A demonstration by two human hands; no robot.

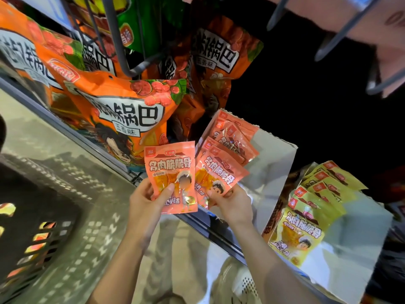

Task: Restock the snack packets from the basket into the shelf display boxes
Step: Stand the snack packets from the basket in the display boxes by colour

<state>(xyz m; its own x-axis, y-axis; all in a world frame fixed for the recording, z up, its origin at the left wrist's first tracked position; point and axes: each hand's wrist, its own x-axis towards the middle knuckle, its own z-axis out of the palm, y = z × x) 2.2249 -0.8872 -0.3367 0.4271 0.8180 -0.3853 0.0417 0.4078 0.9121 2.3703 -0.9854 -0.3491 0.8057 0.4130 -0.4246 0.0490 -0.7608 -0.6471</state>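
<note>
Presently, left hand (145, 201) pinches one flat, glossy pink packet (171, 178) upright; right hand (232, 204) grips a second pink packet (218, 177), fanned with others in the white cardboard display box (274, 163) at 1 o'clock. Dark perforated plastic basket (39, 227) at 9 o'clock; large orange crinkled bags (122, 115) at 11 o'clock.

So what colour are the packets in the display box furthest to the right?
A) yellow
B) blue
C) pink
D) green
A: the yellow packets stand in the right-hand display box, while the pink packets fill the box beside it, where both hands are working.
</note>
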